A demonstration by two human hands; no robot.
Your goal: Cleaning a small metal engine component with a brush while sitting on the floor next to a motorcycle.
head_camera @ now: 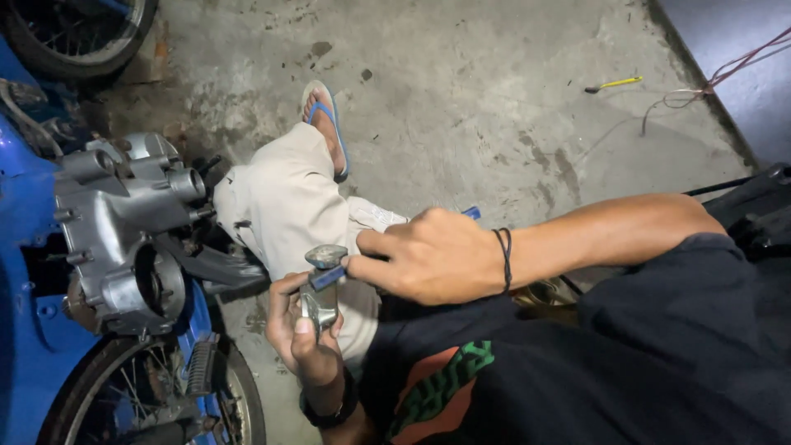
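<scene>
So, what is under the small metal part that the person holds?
Under the metal part is the left hand, which holds it from below, and the beige trouser leg. The right hand holds a blue-handled tool against it. The part's underside is covered.

Small grey metal engine part (321, 306), worn and greasy, held upright within the left grip; blue-handled hand tool (328, 276), level, laid across its top from the right grip.

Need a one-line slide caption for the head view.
Left hand holds a small metal part; right hand works it with a blue-handled tool beside a motorcycle engine.
</scene>
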